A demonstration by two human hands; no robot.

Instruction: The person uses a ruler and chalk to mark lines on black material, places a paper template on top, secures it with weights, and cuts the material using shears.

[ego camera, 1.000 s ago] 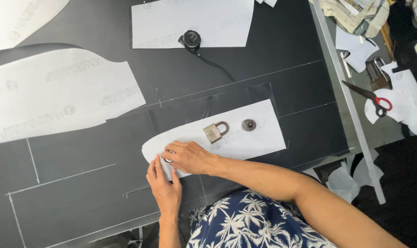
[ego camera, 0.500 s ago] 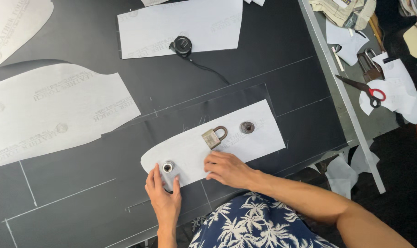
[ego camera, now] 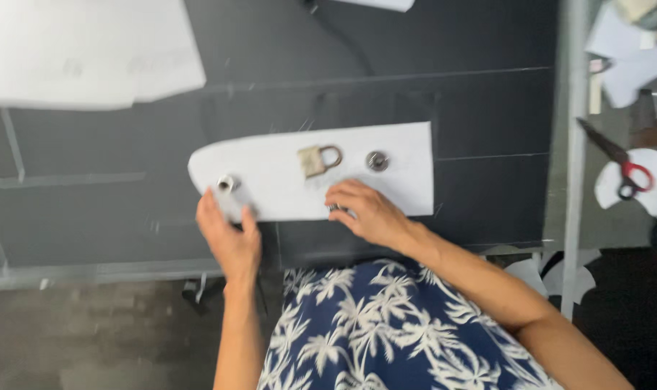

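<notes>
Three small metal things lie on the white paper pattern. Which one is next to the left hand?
The round weight at the pattern's rounded left end, just above the left hand. The padlock and the other round weight lie farther right, above the right hand.

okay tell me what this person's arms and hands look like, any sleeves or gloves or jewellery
Both arms are bare up to where the frame ends, with no sleeves in view. The left hand and right hand wear no gloves. No watch or bracelet shows; the picture is too blurred to rule out a ring. Below them is a navy garment with white palm leaves.
</notes>
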